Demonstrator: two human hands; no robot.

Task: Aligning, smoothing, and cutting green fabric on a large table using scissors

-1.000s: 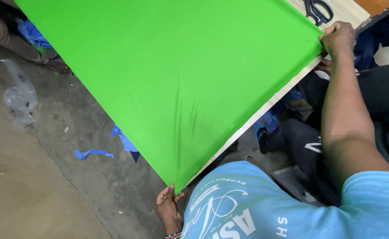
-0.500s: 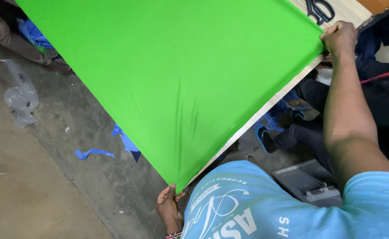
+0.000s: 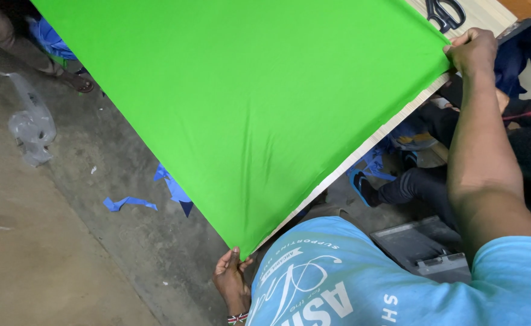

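Observation:
A large sheet of bright green fabric (image 3: 241,102) lies stretched flat over a light wooden table (image 3: 392,130). My left hand (image 3: 232,281) pinches the fabric's near corner, which hangs off the table's corner. At the far right, my right hand (image 3: 473,51) grips the other corner along the same edge, arm fully extended. A few soft wrinkles run toward the near corner. I wear a light blue printed shirt (image 3: 362,278).
Black scissors (image 3: 446,12) lie on the table beyond the fabric. Blue fabric scraps (image 3: 169,190) and a crumpled clear plastic bag (image 3: 30,127) lie on the concrete floor. A seated person's dark legs (image 3: 422,181) and a grey tray (image 3: 425,244) are under the table edge.
Both hands keep their grip on the fabric corners. The view has shifted slightly; more of the grey tray shows at the lower right. The fabric stays taut.

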